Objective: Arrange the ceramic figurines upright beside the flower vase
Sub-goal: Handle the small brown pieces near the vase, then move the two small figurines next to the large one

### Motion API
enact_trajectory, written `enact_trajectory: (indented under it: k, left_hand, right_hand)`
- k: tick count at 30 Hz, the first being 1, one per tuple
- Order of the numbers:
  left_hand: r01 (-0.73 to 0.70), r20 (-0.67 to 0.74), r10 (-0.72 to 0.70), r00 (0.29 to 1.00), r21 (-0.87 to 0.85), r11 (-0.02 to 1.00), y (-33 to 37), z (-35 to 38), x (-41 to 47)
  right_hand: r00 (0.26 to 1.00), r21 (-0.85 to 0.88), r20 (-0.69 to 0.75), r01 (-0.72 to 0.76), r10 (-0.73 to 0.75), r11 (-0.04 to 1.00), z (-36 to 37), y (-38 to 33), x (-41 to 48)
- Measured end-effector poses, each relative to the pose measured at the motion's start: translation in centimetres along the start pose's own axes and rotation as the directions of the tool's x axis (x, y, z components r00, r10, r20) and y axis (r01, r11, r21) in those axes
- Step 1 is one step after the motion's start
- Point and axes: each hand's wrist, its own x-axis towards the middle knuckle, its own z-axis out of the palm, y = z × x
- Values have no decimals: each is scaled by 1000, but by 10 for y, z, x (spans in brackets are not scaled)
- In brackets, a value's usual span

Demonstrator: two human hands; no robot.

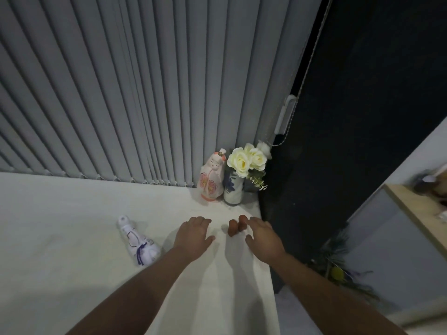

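Note:
A pink ceramic figurine (211,176) stands upright at the back of the white table (60,226), touching the left side of a white and blue flower vase (233,188) with cream roses. A white and purple figurine (140,240) lies on its side to the left of my hands. My left hand (194,234) hovers over the table, fingers apart, holding nothing. My right hand (258,234) is beside it near the table's right edge, fingers spread and empty.
Grey vertical blinds (121,93) hang right behind the table. A dark panel (350,117) with a white cord handle stands to the right. The table's right edge drops off beside my right arm, where a plant sits on the floor.

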Motion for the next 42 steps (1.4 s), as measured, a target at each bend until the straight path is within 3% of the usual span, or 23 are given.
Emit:
enact_trajectory:
  k: [4,10,26,32,42]
  left_hand:
    - [-25,-46,27,999,31,999,-28,-8,-21]
    - [-33,-78,42,996,121,992,-78,-29,-43]
    - [-201,-145,204,968,36,979,-210,-67,-63]
    - [-291,-84,286,955,-55,955,-235,-65,-63]
    - [-302,39,301,953,39,952,-261,-62,-50]
  right_hand:
    - [997,-15,-7,80,-80,997,15,-26,-8]
    - [998,-13,-3,66,-66,998,38,-73,-5]
    - [993,154,113,7,-24,988,108,-213,5]
    - [993,246,103,-87,63,965,128,-243,4]
    - [978,210,-9,-201,207,957,159,-265,14]
